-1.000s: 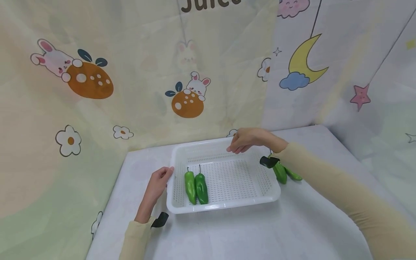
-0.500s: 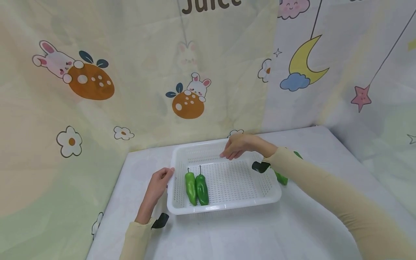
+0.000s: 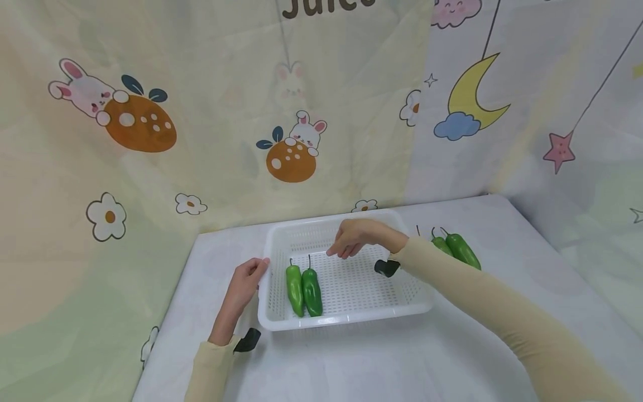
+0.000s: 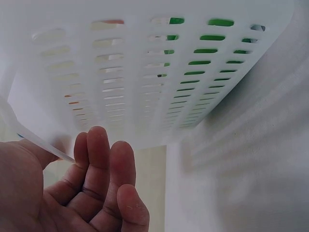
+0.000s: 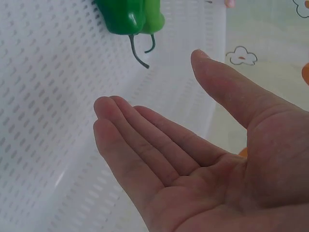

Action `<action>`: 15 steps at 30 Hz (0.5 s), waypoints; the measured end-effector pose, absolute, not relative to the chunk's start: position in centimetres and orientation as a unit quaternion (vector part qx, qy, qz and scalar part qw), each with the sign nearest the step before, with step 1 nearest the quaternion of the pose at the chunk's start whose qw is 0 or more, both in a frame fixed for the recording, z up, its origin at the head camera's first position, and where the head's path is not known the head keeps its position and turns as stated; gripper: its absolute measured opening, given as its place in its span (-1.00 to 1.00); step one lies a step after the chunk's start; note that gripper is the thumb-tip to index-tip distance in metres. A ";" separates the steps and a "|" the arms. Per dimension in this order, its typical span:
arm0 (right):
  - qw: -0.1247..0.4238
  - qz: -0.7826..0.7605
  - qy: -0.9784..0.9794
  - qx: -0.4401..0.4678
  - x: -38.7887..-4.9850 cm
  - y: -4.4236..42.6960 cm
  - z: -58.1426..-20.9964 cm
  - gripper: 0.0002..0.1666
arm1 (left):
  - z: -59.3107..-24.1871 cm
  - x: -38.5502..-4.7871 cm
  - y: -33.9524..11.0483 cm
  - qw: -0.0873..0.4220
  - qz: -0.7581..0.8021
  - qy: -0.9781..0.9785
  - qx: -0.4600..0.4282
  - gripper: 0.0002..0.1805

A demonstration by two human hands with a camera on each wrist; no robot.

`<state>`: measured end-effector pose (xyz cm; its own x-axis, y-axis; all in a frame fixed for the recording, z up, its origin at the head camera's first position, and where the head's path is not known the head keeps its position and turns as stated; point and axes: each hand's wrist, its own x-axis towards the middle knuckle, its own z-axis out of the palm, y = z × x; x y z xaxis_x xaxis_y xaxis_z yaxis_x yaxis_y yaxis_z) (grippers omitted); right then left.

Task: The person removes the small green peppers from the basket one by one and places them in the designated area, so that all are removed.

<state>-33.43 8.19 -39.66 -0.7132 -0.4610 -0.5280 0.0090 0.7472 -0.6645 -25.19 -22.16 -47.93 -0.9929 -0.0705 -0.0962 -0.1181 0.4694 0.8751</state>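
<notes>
A white perforated basket (image 3: 346,318) holds two green peppers side by side at its left, a lighter one (image 3: 294,290) and a darker one (image 3: 312,292). At the basket's left rim, my left hand (image 3: 244,282) grips the edge; the left wrist view shows the rim (image 4: 43,142) between thumb and fingers (image 4: 98,159). Over the basket, right of the pepper stems, hangs my right hand (image 3: 358,234), empty. Its thumb stands apart from the fingers (image 5: 145,140) in the right wrist view, where the stems of the dark pepper (image 5: 123,17) and light pepper (image 5: 153,17) lie beyond the fingertips.
Right of the basket, more green peppers (image 3: 462,250) lie on the white table (image 3: 522,251), partly hidden by my right sleeve (image 3: 472,290). A printed curtain (image 3: 221,139) hangs behind the table.
My right hand has moved left and toward me across the basket, uncovering more of the peppers on the right. My left hand and the two peppers in the basket have stayed in place.
</notes>
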 end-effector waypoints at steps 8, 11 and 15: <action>0.358 -0.324 0.867 -0.124 -33.2 6.7 -40.9 -0.55 | -47.8 -25.2 -22.2 0.021 0.511 0.857 -0.054 -0.53; 0.369 -0.331 0.860 -0.124 -33.1 6.3 -41.6 -0.49 | -47.8 -25.1 -22.1 0.019 0.513 0.857 -0.053 -0.52; 0.384 -0.347 0.846 -0.127 -32.9 5.6 -42.6 -0.46 | -47.7 -25.0 -22.1 0.016 0.517 0.854 -0.053 -0.52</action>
